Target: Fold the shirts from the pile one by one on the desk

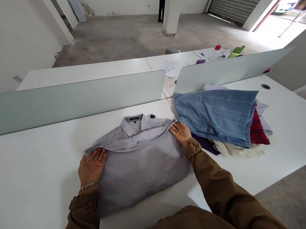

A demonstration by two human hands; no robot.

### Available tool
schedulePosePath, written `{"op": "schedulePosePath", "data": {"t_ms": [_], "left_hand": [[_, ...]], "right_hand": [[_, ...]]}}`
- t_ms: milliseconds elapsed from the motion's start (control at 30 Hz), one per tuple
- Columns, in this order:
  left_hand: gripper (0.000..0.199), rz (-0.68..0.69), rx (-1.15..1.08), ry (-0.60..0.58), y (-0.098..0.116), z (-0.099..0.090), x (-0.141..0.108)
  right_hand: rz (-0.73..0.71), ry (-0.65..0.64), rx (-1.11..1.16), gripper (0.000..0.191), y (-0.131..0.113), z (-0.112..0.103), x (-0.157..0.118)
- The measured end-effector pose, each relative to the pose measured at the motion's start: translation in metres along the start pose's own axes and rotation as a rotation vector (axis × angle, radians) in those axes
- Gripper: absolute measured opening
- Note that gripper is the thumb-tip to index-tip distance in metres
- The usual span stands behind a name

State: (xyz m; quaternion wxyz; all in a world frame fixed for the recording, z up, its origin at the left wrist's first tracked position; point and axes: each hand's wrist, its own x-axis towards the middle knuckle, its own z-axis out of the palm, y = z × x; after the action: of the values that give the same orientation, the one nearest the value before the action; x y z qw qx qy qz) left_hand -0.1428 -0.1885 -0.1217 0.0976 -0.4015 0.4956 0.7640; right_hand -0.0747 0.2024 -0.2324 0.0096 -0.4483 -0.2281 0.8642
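On the white desk (38,166), nearest the wearer, a folded grey button-down shirt (140,172) lies collar up between two open hands, held well apart. The left hand (91,166) rests against the shirt's left edge; the right hand (180,133) touches its upper right corner. Just right, a blue checked garment (216,118) lies over red plaid cloth (256,132). Beyond stands a frosted glass divider (66,104); farther off, a green bottle (236,51) lies on another desk (90,71).

The grey shirt (140,172) before you is soft matt cloth, the tabletop (38,166) smooth white laminate, the left divider (66,104) frosted glass, the far floor (129,38) rough concrete.
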Motion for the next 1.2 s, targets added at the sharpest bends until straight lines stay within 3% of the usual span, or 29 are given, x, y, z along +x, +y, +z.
{"op": "schedulePosePath", "data": {"t_ms": [167, 333, 467, 600, 667, 800, 900, 1033, 1200], "left_hand": [[0.026, 0.084, 0.107, -0.107, -0.006, -0.003, 0.002], [0.013, 0.232, 0.458, -0.203, -0.014, 0.002, -0.001], [0.013, 0.281, 0.971, -0.383, -0.019, 0.008, 0.003], [0.018, 0.522, 1.297, -0.558, -0.024, 0.017, 0.016], [0.025, 0.646, 1.354, -0.570, -0.025, 0.022, 0.024], [0.032, 0.880, 1.484, -0.472, -0.027, 0.031, 0.035], [0.036, 1.016, 1.637, -0.474, -0.034, 0.036, 0.034], [0.039, 1.058, 1.882, -0.600, -0.050, 0.039, 0.029], [0.042, 1.086, 2.114, -0.599, -0.054, 0.035, 0.032]], "right_hand": [[-0.044, 0.027, -0.091, 0.020, 0.006, 0.000, -0.002], [-0.283, -0.056, -0.566, 0.015, 0.018, -0.003, 0.004], [-0.602, -0.353, -1.219, 0.007, 0.017, 0.002, 0.009], [-0.850, -0.673, -1.617, 0.017, 0.011, 0.011, 0.016], [-0.932, -0.670, -1.660, 0.028, 0.012, 0.014, 0.022], [-0.985, -0.477, -1.654, 0.041, 0.021, 0.020, 0.027], [-1.039, -0.527, -1.672, 0.043, 0.033, 0.025, 0.020], [-1.010, -0.632, -1.791, 0.043, 0.050, 0.030, 0.011], [-0.937, -0.618, -1.822, 0.040, 0.045, 0.035, 0.001]]}}
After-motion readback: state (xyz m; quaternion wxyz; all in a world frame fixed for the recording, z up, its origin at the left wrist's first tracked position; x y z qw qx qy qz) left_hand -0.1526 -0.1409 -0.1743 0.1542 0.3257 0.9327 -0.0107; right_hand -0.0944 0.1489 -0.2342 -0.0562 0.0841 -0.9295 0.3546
